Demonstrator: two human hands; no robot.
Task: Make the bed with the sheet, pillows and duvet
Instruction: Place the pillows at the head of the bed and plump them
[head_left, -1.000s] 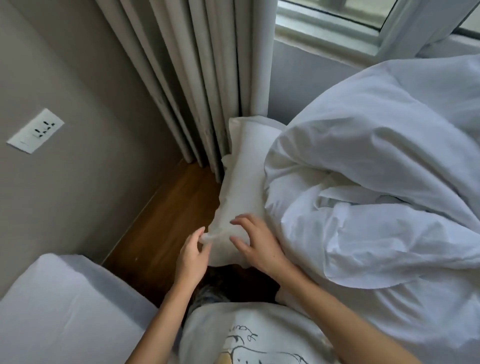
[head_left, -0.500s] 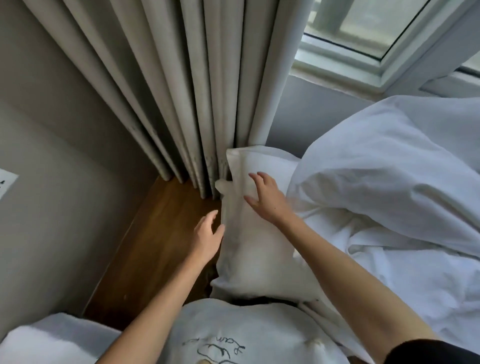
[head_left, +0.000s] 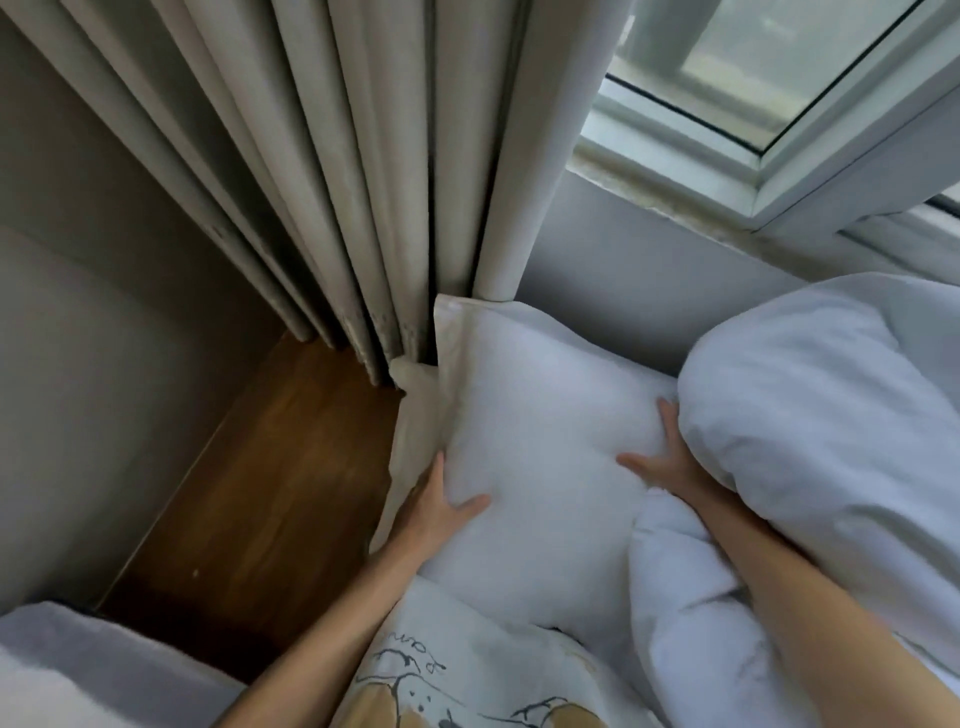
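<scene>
Both hands hold the plump white fabric pillow (head_left: 540, 431) from opposite sides: the left hand (head_left: 436, 506) grips its left edge, thumb on top, while the right hand (head_left: 662, 462) presses its right side with spread fingers, partly tucked under the bunched white duvet (head_left: 821, 415). That pillow lies at the bed's head, its far corner touching the pleated grey curtain (head_left: 363, 171). Brown wooden floor (head_left: 270, 483) shows to its left, beneath the window (head_left: 753, 78).

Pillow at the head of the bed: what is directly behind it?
Behind the pillow stand the wall under the window and the hanging curtain, whose hem meets the pillow's top corner. The bed surface behind and under it is covered.
</scene>
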